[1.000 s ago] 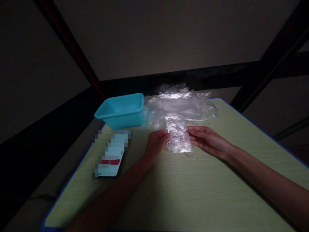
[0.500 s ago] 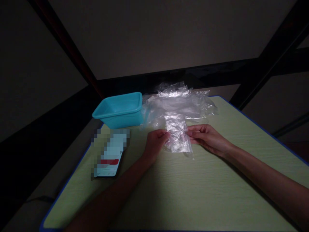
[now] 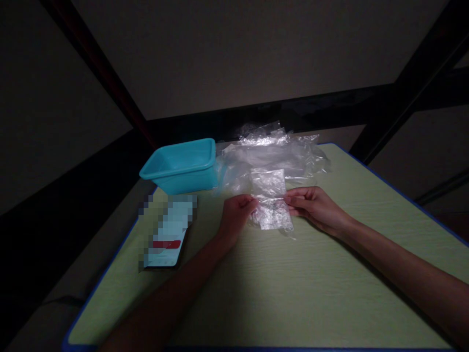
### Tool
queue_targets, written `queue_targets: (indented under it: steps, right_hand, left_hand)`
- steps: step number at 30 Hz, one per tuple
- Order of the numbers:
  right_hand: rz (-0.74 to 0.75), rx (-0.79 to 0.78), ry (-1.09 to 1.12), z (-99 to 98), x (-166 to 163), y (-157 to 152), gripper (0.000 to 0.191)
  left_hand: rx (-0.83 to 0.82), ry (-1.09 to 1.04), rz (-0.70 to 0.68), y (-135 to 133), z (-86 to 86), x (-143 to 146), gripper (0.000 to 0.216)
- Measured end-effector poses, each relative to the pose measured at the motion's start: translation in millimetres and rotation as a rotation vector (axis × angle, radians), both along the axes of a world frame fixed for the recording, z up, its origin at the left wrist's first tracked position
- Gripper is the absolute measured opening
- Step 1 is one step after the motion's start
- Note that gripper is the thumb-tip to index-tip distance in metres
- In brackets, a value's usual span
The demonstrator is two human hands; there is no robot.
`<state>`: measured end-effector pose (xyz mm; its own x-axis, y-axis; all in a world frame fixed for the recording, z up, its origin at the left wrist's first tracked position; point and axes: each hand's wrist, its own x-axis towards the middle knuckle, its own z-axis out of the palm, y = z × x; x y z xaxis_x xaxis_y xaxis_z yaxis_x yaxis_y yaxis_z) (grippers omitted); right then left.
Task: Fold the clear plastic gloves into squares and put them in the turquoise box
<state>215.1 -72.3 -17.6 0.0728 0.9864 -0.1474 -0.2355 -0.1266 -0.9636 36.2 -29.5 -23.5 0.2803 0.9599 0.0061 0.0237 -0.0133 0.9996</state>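
A small, folded clear plastic bag (image 3: 271, 205), crinkled and shiny, is stretched between my two hands over the middle of the table. My left hand (image 3: 237, 215) pinches its left edge between thumb and finger. At the opposite edge, the thumb and fingers of my right hand (image 3: 311, 205) are closed on the plastic. Just beyond the folded bag lies a loose heap of clear plastic bags (image 3: 271, 154), wrinkled and overlapping.
A turquoise plastic basin (image 3: 183, 183) stands at the table's back left, touching the heap of bags. Nearer me on the left lies a phone (image 3: 170, 232) with its screen lit and partly blurred. The pale green table (image 3: 311, 293) has a blue edge; a wall rises behind it.
Both hands keep their pinch on the folded bag. Its upper part now looks slightly flatter and catches the light differently. The view has shifted very slightly.
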Motion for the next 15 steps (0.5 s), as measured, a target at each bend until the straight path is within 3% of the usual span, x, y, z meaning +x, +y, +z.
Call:
queue_targets:
  steps: [15]
  right_hand:
    - [-0.004, 0.013, 0.018, 2.6, -4.1, -0.3, 0.013]
  left_hand:
    - [-0.094, -0.118, 0.017, 0.0, 0.0, 2.8, 0.017]
